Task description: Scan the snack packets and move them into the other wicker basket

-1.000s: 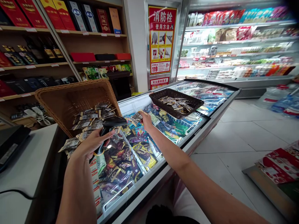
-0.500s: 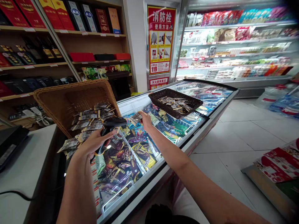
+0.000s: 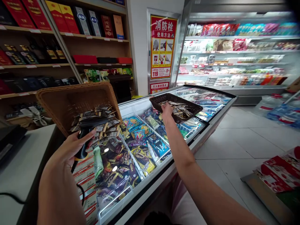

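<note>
My left hand is wrapped round the handle of a black barcode scanner, its head in front of the tan wicker basket. Small flat snack packets with barcode labels spill over that basket's front rim. My right hand reaches over the left side of a dark brown wicker basket. Its fingers are pinched on a small packet, mostly hidden by the hand, against other small packets in there.
Both baskets rest on a chest freezer full of wrapped ice creams, split by white wire dividers. A counter is at the left. Boxes on a low platform and water bottles stand on the floor at right.
My right hand has carried a small packet away from above the ice creams, rightward into the dark basket. My left hand has moved left and down with the scanner.
</note>
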`<state>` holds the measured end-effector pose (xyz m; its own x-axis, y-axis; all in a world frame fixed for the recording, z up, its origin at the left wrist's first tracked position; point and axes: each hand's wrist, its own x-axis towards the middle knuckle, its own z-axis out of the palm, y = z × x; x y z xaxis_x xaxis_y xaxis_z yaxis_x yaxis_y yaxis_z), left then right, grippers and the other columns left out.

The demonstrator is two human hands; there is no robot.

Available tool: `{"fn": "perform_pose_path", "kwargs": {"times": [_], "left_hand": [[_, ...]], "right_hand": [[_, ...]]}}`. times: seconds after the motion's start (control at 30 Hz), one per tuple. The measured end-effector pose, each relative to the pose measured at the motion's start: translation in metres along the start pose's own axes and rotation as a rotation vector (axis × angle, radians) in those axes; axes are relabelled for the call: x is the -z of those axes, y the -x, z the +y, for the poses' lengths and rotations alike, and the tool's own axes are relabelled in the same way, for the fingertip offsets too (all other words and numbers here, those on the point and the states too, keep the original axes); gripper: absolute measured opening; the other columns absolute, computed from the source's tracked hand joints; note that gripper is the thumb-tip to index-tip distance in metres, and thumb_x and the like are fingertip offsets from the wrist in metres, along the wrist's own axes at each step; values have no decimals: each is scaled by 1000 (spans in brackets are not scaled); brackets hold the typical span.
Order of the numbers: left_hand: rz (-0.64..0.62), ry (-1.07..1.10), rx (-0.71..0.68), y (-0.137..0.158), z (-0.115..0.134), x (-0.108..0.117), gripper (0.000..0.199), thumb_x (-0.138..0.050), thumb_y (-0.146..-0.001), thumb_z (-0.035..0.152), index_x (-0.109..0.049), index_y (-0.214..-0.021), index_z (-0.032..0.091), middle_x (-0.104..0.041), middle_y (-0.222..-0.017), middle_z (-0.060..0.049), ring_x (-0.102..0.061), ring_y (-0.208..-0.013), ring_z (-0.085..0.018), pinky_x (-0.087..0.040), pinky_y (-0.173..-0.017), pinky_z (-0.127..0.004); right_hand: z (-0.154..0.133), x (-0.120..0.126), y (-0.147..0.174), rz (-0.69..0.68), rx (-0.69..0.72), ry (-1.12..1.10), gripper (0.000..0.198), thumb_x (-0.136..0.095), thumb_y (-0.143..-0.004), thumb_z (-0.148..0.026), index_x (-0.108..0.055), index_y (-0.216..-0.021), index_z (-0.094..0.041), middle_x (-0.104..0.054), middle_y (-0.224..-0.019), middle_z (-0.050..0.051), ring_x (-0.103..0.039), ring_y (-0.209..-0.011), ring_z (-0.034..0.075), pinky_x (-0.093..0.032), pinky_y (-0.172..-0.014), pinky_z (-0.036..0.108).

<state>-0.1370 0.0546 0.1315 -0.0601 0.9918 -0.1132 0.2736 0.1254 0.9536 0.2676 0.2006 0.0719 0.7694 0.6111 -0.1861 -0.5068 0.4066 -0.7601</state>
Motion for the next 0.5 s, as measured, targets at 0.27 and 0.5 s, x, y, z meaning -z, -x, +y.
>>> {"fn": "perform_pose_path", "kwargs": {"times": [0.27,0.5], "left_hand": [[155,112,26,4,-7,26,80,-97,-32,67,-61,-83,18,-55,-60,8,-47,-51,-7,-37,-43,-18],[114,113,-4,-3,-14,26,67,-100,-43,54,-61,-85,19,-57,-62,7,-49,-51,-8,-37,-44,-18]], "right_hand": [[134,-37,167,-915,-11,845,25,-71,-86,-37,-67,-70,-19,-62,-60,0,-66,-64,17,-51,-62,26],[159,-75,235,-865,188,1296,35,-75,-83,-53,-75,-77,-18,-76,-90,14,-74,-97,32,-55,-80,38]]}}
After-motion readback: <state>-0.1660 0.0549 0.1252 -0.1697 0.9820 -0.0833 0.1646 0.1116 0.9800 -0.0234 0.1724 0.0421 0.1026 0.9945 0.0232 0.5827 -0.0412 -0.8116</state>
